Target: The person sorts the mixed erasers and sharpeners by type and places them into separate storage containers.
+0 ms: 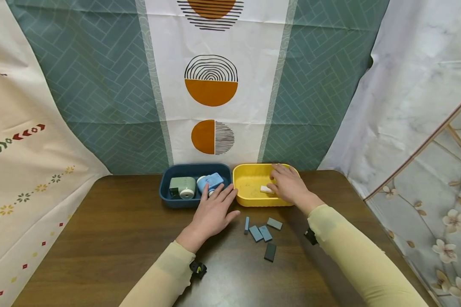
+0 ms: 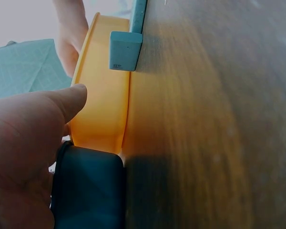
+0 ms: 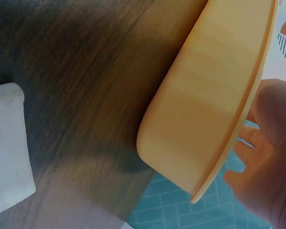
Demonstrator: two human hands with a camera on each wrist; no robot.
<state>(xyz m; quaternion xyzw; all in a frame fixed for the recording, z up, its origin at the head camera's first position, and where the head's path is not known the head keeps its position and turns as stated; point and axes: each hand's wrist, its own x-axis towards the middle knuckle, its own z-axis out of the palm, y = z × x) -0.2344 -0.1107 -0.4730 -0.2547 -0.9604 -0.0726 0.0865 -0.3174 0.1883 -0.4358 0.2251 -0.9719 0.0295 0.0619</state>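
Observation:
My left hand (image 1: 217, 200) lies flat with straight fingers, its tips resting on the front rim of a dark blue tray (image 1: 165, 192) where it meets a yellow tray (image 1: 246, 200). In the left wrist view the thumb (image 2: 62, 105) sits beside the yellow tray (image 2: 102, 95) and the blue tray (image 2: 88, 191). My right hand (image 1: 286, 183) reaches into the yellow tray with loosely spread fingers, its thumb against a small white block (image 1: 266, 189). The blue tray holds a green device (image 1: 183, 186) and a light blue device (image 1: 211, 181).
Several grey-blue blocks (image 1: 263, 232) lie loose on the brown table (image 1: 119, 238) just in front of the yellow tray; one stands on edge (image 2: 125, 50). Patterned cloth hangs close behind the trays and along both sides of the table.

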